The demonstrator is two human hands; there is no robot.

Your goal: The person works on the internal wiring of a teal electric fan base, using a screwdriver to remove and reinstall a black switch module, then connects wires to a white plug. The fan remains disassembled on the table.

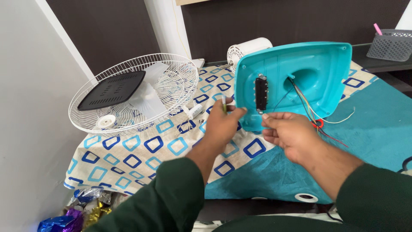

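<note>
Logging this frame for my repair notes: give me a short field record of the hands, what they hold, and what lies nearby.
left hand: grips the edge of the turquoise fan base, a thin tool in its fingers
right hand: fingers at the black switch block
wires: loose, trailing from the base
nearby: white fan grille on the patterned cloth

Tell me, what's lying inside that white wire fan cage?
Inside the white wire fan cage lie a dark perforated plate, pale fan blades and a small white round cap. What is beneath the plate is covered.
</note>
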